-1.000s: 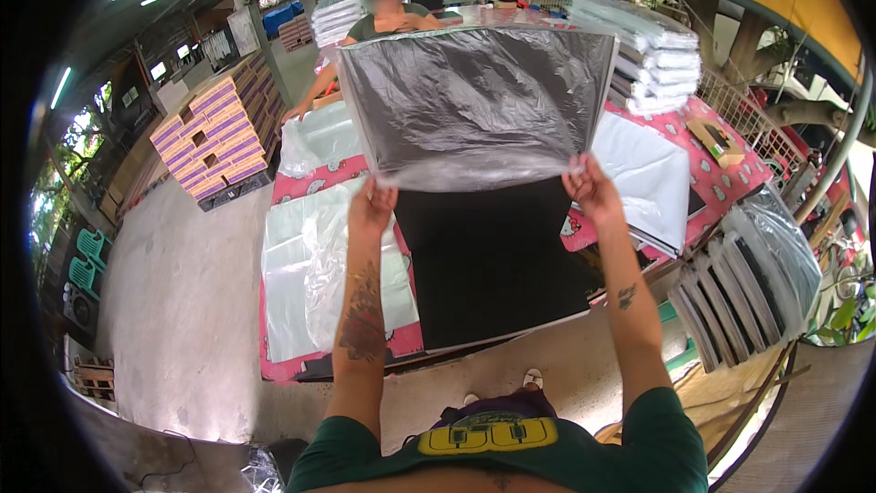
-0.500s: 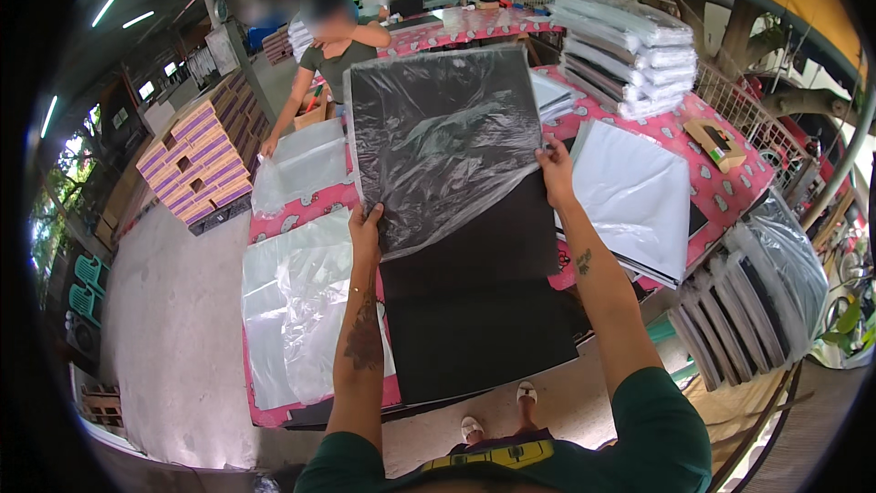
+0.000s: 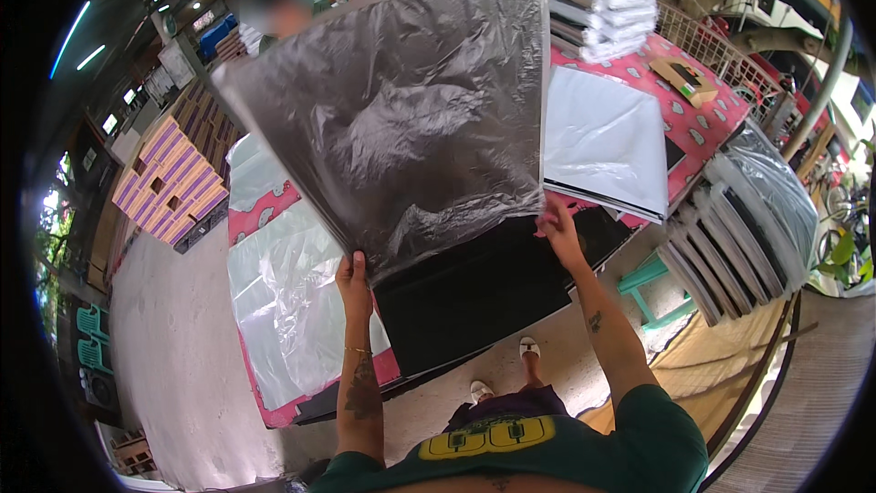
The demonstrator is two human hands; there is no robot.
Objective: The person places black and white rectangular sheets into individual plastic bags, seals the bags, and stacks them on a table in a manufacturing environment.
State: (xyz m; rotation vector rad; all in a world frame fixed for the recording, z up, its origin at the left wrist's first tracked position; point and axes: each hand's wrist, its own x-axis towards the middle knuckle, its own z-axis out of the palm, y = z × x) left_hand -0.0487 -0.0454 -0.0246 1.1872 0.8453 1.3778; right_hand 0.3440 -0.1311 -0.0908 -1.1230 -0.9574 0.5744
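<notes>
A large black sheet inside a clear plastic bag (image 3: 429, 100) is raised and tilted over the table, its crinkled film catching the light. My left hand (image 3: 354, 283) pinches its lower left corner, thumb on top. At its lower right corner, my right hand (image 3: 560, 230) has its fingers curled at the bag's edge. Beneath lies a stack of black sheets (image 3: 474, 297), its far part hidden by the bagged sheet. Left of my left forearm, flat clear plastic bags (image 3: 297, 288) lie on the pink patterned tablecloth (image 3: 265, 205).
White plastic-wrapped sheets (image 3: 607, 137) lie on the right, near a cardboard box (image 3: 684, 80). Tall stacks of wrapped sheets (image 3: 620, 14) stand behind. More wrapped sheets (image 3: 730, 228) rest by a green stool (image 3: 652, 288). Cartons (image 3: 173, 178) are piled left; a person (image 3: 283, 23) stands opposite, partly hidden.
The bagged sheet has lifted and swung up, tilting left and covering more of the far table. Plastic film now reaches its near edge. The person opposite is now mostly hidden by it.
</notes>
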